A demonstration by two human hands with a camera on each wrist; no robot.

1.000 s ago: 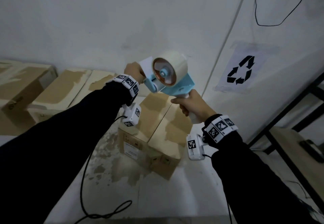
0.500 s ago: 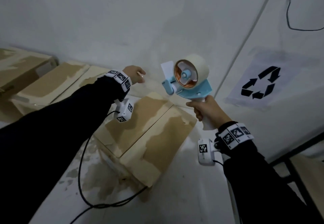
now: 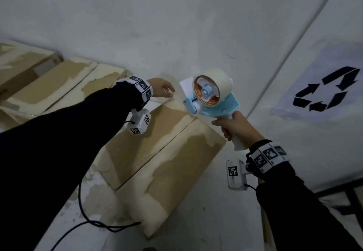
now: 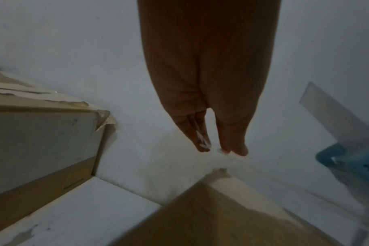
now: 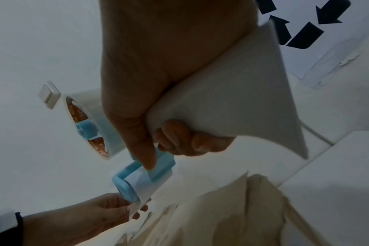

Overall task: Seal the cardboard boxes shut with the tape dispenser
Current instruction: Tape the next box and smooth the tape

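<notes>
One tape dispenser (image 3: pixel 211 97) — light blue frame, white handle, a single roll of pale tape (image 3: pixel 216 81) on its hub — is held up in the air above the far corner of the nearest cardboard box (image 3: pixel 157 152). The right hand (image 3: pixel 234 128) grips the white handle, fingers curled round it and the thumb laid along the blue frame in the right wrist view. A short free end of tape (image 5: pixel 141 188) hangs at the roller.

The left hand (image 3: pixel 163 89) hovers just left of the dispenser's front; the left wrist view shows its fingers (image 4: pixel 200 133) straight and pressed close together, holding nothing, with small pale flecks stuck to the fingertips. In the right wrist view the tape end overlaps those fingers, but I cannot tell whether they touch.

Three boxes are plainly in view, all with flaps down: the near one, whose centre seam carries no tape, a second (image 3: pixel 51 87) behind the left arm, and a third (image 3: pixel 21 68) at the far left — each top patched with torn paper. What they contain is hidden.

A recycling sign (image 3: pixel 326 89) is on the white wall to the right. A black cable (image 3: pixel 94 223) runs across the floor.
</notes>
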